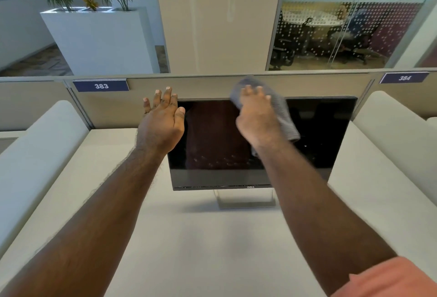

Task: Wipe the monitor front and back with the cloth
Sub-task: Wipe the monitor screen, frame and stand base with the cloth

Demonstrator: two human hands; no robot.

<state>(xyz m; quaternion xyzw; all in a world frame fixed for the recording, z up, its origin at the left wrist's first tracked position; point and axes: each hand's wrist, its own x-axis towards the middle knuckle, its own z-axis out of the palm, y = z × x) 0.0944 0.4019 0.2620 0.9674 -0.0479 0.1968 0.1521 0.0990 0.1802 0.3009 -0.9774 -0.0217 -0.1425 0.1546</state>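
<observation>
1. Desk (189, 249): white surface nearest you, both your forearms stretched out over it; a salmon sleeve (390, 280) shows at the lower right.
2. Stand (246, 201): silver frame base on the desk, carrying the monitor upright.
3. Monitor (319, 131): dark screen, powered off, facing you, just in front of the partition. Faint specks show low on the glass (dust or reflection, cannot tell which).
4. Your left hand (163, 119): fingers straight and spread, holding nothing, at the monitor's upper left corner; whether it touches the frame cannot be told.
5. Your right hand (257, 117): fingers laid flat and close together, pressing the cloth (283, 117) against the upper middle of the screen.
6. Cloth: grey, soft, spreading past your fingertips over the monitor's top edge.
7. Partition (201, 86): beige divider behind the monitor, bearing plates 383 (101, 85) and 384 (404, 77).
8. Planter (99, 41): white box with green plants, far left, beyond the partition.
9. Progress, by judgement: the front wipe is under way at the top; the lower screen and the entire back appear left to do.
</observation>
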